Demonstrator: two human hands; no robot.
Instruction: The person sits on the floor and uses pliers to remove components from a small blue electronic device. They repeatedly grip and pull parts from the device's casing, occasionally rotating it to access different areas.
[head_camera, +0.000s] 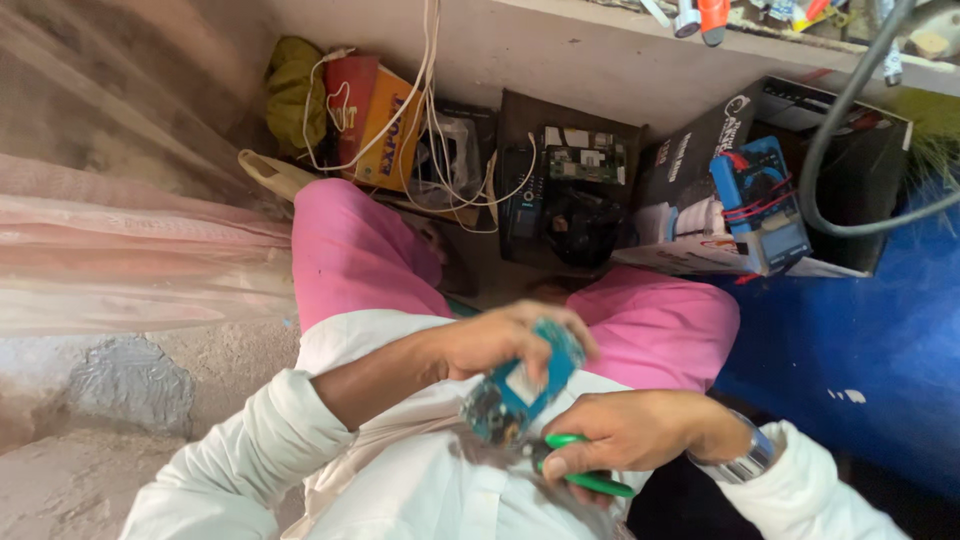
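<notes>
Blue circuit board (522, 385), blurred, gripped in the left hand (505, 338), fingers curled over its upper edge, forearm angled in from lower left with white sleeve pushed back. Just below it, right hand (625, 432) closed around a green-handled tool (585, 468), tool tip against the board's lower end, wrist bent inward and wearing a metal watch (745, 462). Beyond both hands, pink-clad knees (350, 255); farther off, a dark tray of electronics (565, 190) and an open cardboard box (700, 190) by the wall.
</notes>
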